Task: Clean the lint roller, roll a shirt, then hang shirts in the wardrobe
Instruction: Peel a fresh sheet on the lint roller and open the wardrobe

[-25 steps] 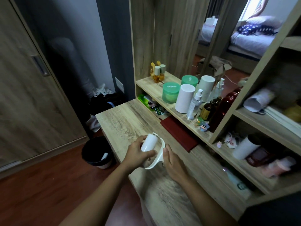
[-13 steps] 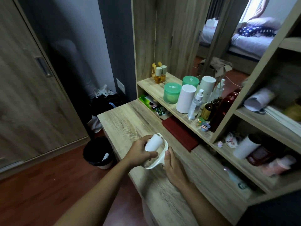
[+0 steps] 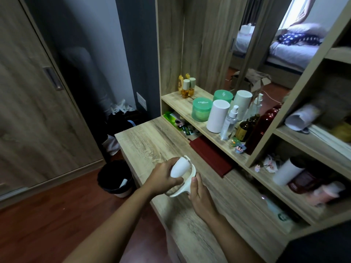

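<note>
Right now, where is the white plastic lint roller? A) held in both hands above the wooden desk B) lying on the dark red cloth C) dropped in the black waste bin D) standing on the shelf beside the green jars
A: the left hand wraps the white plastic lint roller while the right hand grips its handle, above the wooden desk.

left hand [image 3: 164, 177] curled closed, right hand [image 3: 199, 194] clasped beside it.
</note>
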